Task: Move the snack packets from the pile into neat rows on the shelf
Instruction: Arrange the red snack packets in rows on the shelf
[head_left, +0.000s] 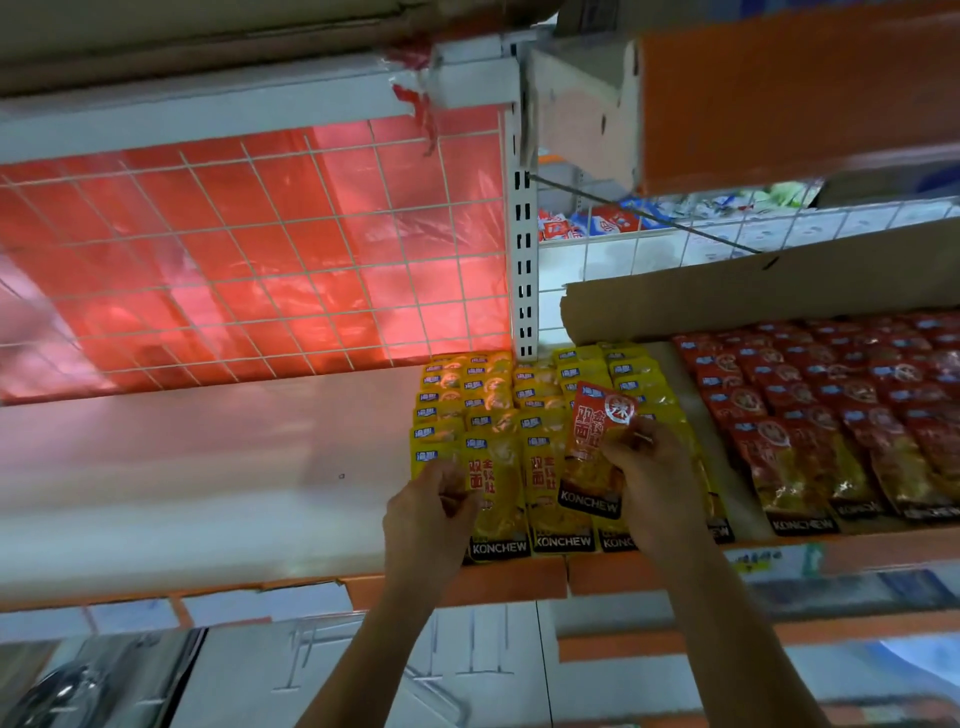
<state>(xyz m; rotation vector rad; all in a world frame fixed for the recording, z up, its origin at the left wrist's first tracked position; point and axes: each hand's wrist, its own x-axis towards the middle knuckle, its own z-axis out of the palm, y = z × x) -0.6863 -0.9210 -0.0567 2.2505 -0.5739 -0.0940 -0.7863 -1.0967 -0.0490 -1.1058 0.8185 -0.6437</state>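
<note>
Fingers, right hand (652, 467): pinch red KONCHEW packet (592, 421) | left hand (428, 512): at yellow KONCHEW packets (550, 467), grip unclear

We see the yellow packets (540, 415) lying flat in overlapping rows that run from the back edge of the shelf (208, 467) to its orange front edge. Their blue logos point to the back and their black KONCHEW bands to the front. One red packet (597, 441) with a round white seal hangs tilted above these rows, pinched by our right hand (649, 467). Our left hand (431, 514) pinches the front-left yellow packet (431, 452). Toward the shelf's right end, the red rows (831, 395) lie shingled the same way.
</note>
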